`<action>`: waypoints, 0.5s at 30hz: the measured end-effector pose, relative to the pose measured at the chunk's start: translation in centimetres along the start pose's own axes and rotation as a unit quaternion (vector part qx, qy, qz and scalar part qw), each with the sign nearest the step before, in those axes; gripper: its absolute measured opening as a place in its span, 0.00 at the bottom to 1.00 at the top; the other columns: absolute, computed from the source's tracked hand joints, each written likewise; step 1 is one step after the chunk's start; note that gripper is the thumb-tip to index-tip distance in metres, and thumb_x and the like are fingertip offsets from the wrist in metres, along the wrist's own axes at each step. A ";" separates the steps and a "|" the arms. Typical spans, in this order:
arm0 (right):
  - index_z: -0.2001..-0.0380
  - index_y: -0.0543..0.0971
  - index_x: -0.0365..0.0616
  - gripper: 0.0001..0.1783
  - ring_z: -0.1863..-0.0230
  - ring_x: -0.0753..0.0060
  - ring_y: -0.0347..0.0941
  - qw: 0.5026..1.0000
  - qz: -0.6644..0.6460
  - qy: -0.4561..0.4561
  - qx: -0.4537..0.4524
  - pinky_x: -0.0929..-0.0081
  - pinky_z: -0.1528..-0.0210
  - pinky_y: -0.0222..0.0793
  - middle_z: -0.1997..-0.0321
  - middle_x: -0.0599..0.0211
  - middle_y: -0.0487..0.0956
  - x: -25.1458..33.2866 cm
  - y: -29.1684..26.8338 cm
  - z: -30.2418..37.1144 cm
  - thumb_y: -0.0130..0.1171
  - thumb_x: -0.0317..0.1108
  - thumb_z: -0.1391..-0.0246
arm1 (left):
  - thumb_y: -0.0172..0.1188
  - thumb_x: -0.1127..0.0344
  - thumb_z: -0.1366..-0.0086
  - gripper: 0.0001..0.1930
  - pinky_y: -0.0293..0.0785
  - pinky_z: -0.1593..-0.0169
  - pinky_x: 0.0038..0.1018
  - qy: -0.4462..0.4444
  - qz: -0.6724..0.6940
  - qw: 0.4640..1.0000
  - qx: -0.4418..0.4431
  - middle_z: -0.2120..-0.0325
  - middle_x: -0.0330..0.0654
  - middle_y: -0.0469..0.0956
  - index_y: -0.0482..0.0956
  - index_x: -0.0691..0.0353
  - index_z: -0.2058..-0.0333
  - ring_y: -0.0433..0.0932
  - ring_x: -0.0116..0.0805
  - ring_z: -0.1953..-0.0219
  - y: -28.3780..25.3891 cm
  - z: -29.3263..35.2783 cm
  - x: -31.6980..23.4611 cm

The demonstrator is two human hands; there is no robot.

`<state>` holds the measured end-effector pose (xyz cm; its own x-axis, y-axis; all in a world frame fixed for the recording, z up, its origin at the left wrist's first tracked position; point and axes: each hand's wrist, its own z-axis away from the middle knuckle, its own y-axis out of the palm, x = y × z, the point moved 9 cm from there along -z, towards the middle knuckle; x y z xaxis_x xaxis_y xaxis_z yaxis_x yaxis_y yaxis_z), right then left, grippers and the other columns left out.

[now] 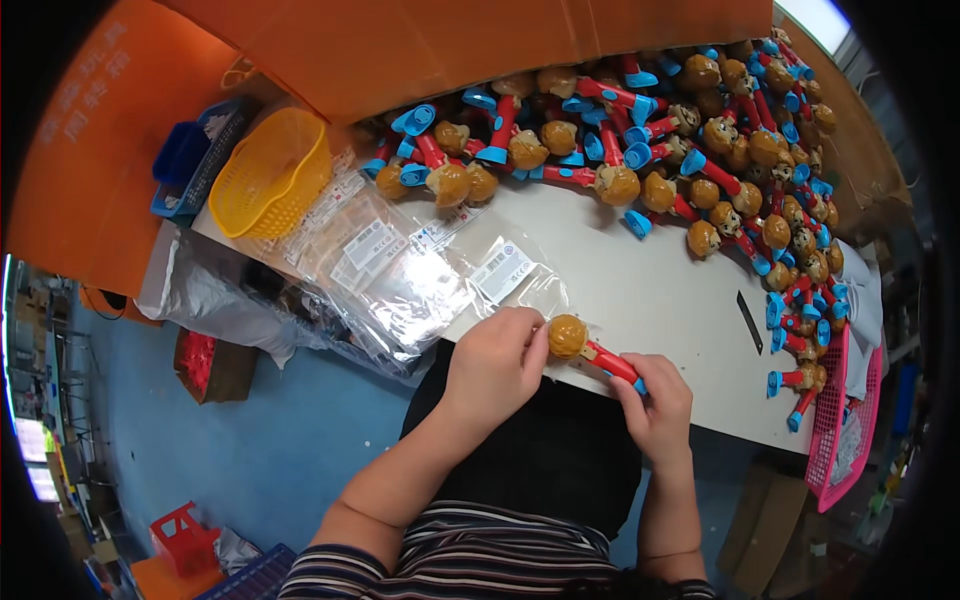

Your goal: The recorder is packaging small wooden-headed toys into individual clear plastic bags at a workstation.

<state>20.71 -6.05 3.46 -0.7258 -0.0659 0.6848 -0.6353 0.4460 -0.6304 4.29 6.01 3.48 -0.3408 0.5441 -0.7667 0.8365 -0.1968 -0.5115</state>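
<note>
Near the table's front edge, my right hand grips the blue end of a hammer-like toy with a red handle and a round, brown-haired character head. The head points left, toward my left hand. The thumb and fingers of that hand pinch together right beside the toy's head, at the edge of a clear plastic bag with a white label. Its fingertips are partly hidden, but they seem closed on the bag's film. More clear bags lie in an overlapping pile to the left.
Many similar toys are heaped along the table's back and right. A black flat strip lies at right. A yellow basket and blue bin stand left, a pink basket right. An orange panel rises behind.
</note>
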 end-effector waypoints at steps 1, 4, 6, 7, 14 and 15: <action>0.61 0.80 0.37 0.14 0.68 0.55 0.76 1.000 0.023 -0.015 -0.010 0.68 0.65 0.73 0.67 0.56 0.80 0.3 0.0 0.0 0.68 0.25 0.53 | 0.63 0.76 0.40 0.03 0.74 0.74 0.23 0.030 -0.013 0.999 0.002 0.78 0.42 0.77 0.78 0.67 0.69 0.77 0.30 0.80 0.1 0.0 -0.5; 0.60 0.80 0.38 0.15 0.68 0.55 0.76 0.995 0.068 -0.066 -0.016 0.67 0.65 0.73 0.67 0.57 0.80 1.2 0.7 0.1 0.68 0.24 0.55 | 0.62 0.76 0.40 0.03 0.75 0.74 0.24 0.018 -0.018 1.000 0.001 0.77 0.43 0.77 0.78 0.66 0.68 0.77 0.31 0.80 -0.1 -0.1 -0.5; 0.60 0.80 0.38 0.16 0.67 0.54 0.76 0.993 0.076 -0.088 -0.014 0.66 0.65 0.73 0.67 0.57 0.80 1.8 1.1 0.1 0.68 0.23 0.55 | 0.63 0.76 0.40 0.03 0.75 0.73 0.25 0.019 -0.020 1.000 0.000 0.77 0.43 0.77 0.77 0.66 0.68 0.78 0.33 0.79 -0.2 -0.2 -0.6; 0.60 0.80 0.38 0.17 0.67 0.54 0.76 0.990 0.085 -0.111 -0.011 0.66 0.65 0.73 0.67 0.57 0.80 2.2 1.4 0.1 0.68 0.23 0.56 | 0.63 0.75 0.41 0.03 0.75 0.73 0.26 0.020 -0.021 1.000 -0.001 0.76 0.44 0.77 0.77 0.66 0.68 0.78 0.35 0.78 -0.3 -0.2 -0.7; 0.59 0.80 0.35 0.14 0.66 0.56 0.77 0.987 -0.085 0.062 -0.121 0.72 0.64 0.73 0.67 0.54 0.80 -0.9 0.3 1.2 0.65 0.22 0.51 | 0.63 0.75 0.42 0.04 0.73 0.69 0.33 0.095 -0.035 0.995 0.016 0.74 0.46 0.76 0.77 0.65 0.68 0.77 0.45 0.74 0.3 -0.2 -2.9; 0.59 0.80 0.34 0.13 0.66 0.56 0.78 0.991 -0.070 0.057 -0.099 0.72 0.64 0.73 0.67 0.54 0.80 -0.5 0.8 1.3 0.65 0.21 0.50 | 0.63 0.75 0.42 0.04 0.73 0.69 0.33 0.088 -0.034 0.995 0.013 0.75 0.45 0.76 0.77 0.64 0.68 0.77 0.45 0.74 0.3 -0.1 -3.0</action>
<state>20.25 -6.82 2.11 -0.5927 -0.0424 0.8043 -0.6544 0.6075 -0.4503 5.57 4.45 5.68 -0.3138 0.6909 -0.6512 0.8016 -0.1748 -0.5717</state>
